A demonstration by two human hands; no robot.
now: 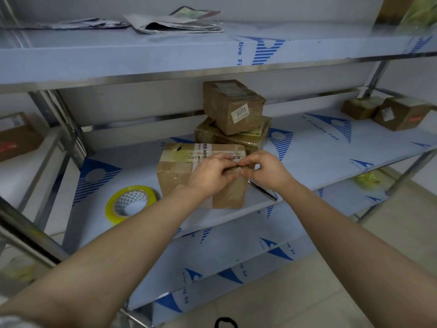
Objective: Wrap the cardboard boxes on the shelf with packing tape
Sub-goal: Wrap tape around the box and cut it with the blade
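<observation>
Left hand and right hand pinch one tape scrap over the front-edge box | risk: tape may fold onto itself and lose its stick.

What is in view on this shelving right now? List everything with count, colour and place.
front box: one, brown, front of middle shelf
stacked boxes: two, brown, directly behind it
small boxes: two, brown, middle shelf, far right
side box: one, brown, neighbouring rack, left
tape roll: one, yellow, left of front box
newspapers: pile, grey-white, top shelf
dark rod: one, right of front box
middle shelf: steel, blue-white film
tape strip: one, yellowish, pinched by both hands
left hand and right hand: over front box, fingertips meeting
</observation>
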